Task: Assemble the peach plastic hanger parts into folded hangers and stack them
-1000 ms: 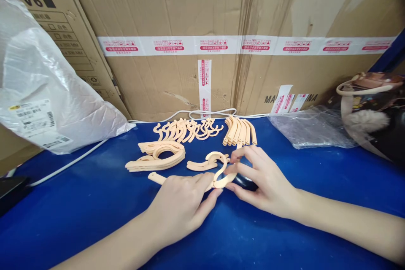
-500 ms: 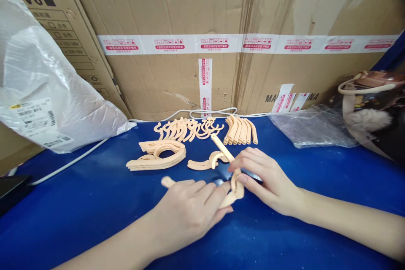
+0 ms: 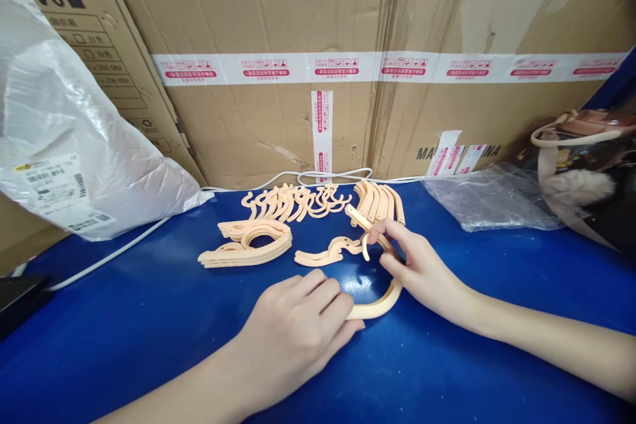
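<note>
A beige plastic folding hanger (image 3: pixel 380 307) is held between both hands, its two arms forming a wide curve. My left hand (image 3: pixel 303 328) is closed around the lower arm, hiding that arm's end. Thumb and fingers of my right hand (image 3: pixel 412 258) pinch the upper arm near a small curved hook (image 3: pixel 366 248). The free end of that upper arm (image 3: pixel 354 213) points up and left, towards the back of the table. Just left of my right hand lies another beige hanger piece (image 3: pixel 325 254), flat on the blue table (image 3: pixel 447 371).
Folded hangers (image 3: pixel 248 255) are stacked at left. Behind them are a row of loose hooks (image 3: pixel 285 202) and a row of curved arms (image 3: pixel 385 202). A white parcel (image 3: pixel 84 132), cardboard boxes (image 3: pixel 273 13), a cable (image 3: pixel 109 255), a clear plastic bag (image 3: pixel 487 202) and a dark bag (image 3: pixel 591 185) surround them.
The held hanger has gone from sharply bent to a wide curve. My right hand has shifted slightly up with the upper arm and hook; my left hand has barely moved.
</note>
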`<action>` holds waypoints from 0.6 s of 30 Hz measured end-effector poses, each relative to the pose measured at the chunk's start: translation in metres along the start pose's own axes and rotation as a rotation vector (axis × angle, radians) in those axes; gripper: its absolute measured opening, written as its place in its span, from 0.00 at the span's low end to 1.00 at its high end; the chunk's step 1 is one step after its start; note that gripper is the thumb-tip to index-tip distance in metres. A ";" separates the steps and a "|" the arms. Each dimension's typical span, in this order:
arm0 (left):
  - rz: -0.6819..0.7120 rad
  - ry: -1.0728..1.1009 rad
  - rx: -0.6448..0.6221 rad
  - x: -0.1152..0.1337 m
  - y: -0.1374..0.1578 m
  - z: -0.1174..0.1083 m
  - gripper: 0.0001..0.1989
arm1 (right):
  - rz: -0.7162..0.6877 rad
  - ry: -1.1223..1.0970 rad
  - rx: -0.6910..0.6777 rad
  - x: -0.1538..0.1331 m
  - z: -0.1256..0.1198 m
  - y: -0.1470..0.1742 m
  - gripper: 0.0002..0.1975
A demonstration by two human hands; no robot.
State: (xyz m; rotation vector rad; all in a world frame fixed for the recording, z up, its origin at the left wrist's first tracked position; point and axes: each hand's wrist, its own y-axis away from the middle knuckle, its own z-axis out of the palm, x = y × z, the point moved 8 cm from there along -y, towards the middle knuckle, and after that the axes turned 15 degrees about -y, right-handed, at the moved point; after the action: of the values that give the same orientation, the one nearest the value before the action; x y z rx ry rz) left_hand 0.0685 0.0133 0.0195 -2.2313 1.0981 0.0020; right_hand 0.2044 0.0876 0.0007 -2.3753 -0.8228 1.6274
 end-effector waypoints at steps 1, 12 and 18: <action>-0.020 0.066 -0.039 -0.003 0.000 0.004 0.07 | -0.005 -0.017 -0.005 0.001 0.000 0.000 0.15; -0.058 0.280 -0.255 -0.012 -0.003 0.027 0.10 | 0.002 -0.106 0.055 0.014 -0.005 -0.002 0.25; -0.117 0.191 -0.340 -0.017 0.002 0.038 0.19 | 0.041 -0.157 0.037 0.023 -0.004 -0.005 0.20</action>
State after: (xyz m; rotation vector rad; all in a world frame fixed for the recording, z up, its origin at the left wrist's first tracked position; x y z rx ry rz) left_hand 0.0657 0.0455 -0.0074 -2.6435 1.1331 -0.0816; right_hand 0.2124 0.1047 -0.0140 -2.2773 -0.7671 1.8478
